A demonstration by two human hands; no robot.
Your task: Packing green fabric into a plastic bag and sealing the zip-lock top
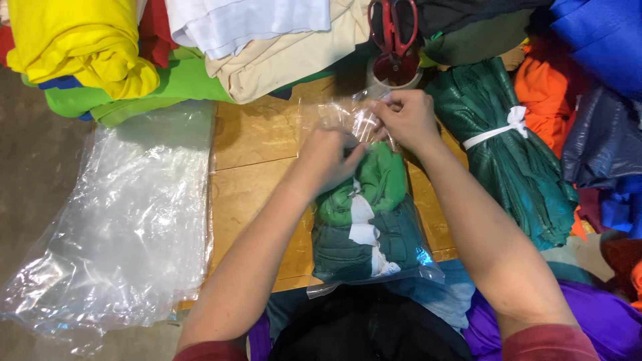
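At frame centre we see the left hand (329,159) and right hand (406,120) pinching the mouth of a clear bag (401,257) stuffed with green fabric (382,180); our fingertips blur behind glare, and red scissors (393,30) are cut off above.

Two bare forearms, each ending near the elbow in a dark red sleeve cuff; no rings, watch or gloves.

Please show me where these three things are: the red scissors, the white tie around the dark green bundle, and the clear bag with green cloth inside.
red scissors (393,27), head view, on the handle loops.
white tie (498,132), head view, on the band across the bundle.
clear bag (369,220), head view, on its filled middle.
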